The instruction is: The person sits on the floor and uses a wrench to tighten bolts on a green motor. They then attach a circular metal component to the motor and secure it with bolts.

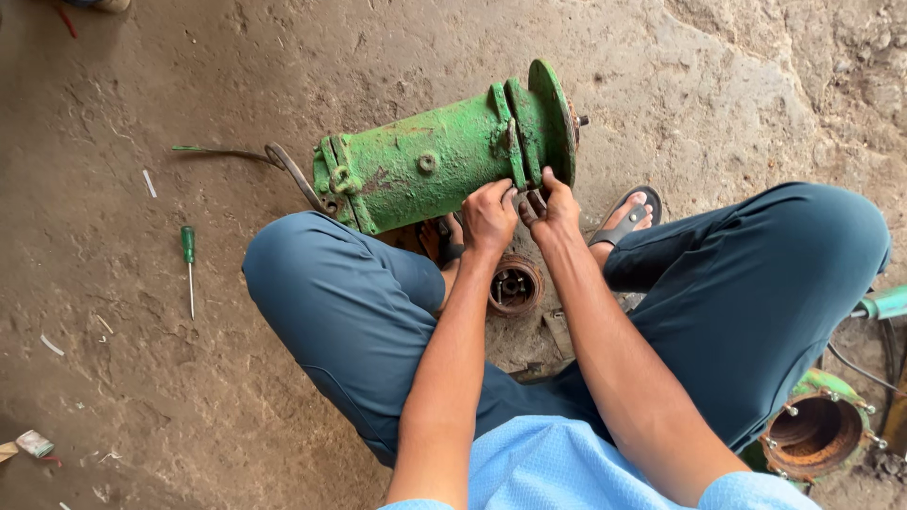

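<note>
A worn green metal pump housing (425,165) lies on its side on the dirt floor in front of me, its round flange (553,118) at the right end. My left hand (489,215) and my right hand (551,206) both rest against the housing's near underside just beside the flange, fingers curled at its joint. What the fingertips pinch is hidden. A rusty round part (515,285) sits on the ground between my knees, below my hands.
A green-handled screwdriver (189,264) lies on the floor to the left. A curved metal spanner (298,175) leans at the housing's left end. A rusty green flanged casing (817,430) stands by my right leg. My sandalled foot (625,215) sits near the flange.
</note>
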